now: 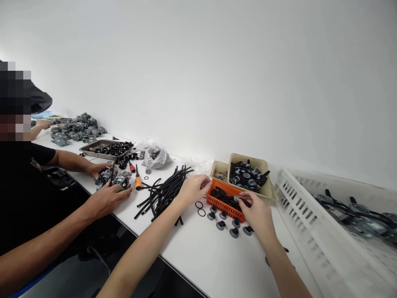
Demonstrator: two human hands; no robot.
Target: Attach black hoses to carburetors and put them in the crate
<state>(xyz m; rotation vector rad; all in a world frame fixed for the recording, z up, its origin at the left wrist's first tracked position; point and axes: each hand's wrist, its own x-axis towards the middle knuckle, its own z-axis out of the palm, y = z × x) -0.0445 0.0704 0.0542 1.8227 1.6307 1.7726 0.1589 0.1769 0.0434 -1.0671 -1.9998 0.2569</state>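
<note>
My right hand (257,213) is closed on a small grey-and-black part (237,199) over the right end of an orange plastic basket (223,208). Black rubber rings or loops (223,196) lie inside the basket. At the basket's left rim, my left hand (196,189) has its fingers curled together; what they hold, if anything, is hidden. Several grey discs with black stems (221,225) stand on the white table in front of the basket. Two thin black O-rings (201,212) lie below my left hand.
A beige bin (266,166) of similar parts stands behind the basket. At right is a white slatted crate (305,215). Black hoses (169,194) and an orange-handled screwdriver (138,182) lie to the left. A co-worker's hands (107,198) hold metal carburetors (119,182) beside a metal tray (93,155).
</note>
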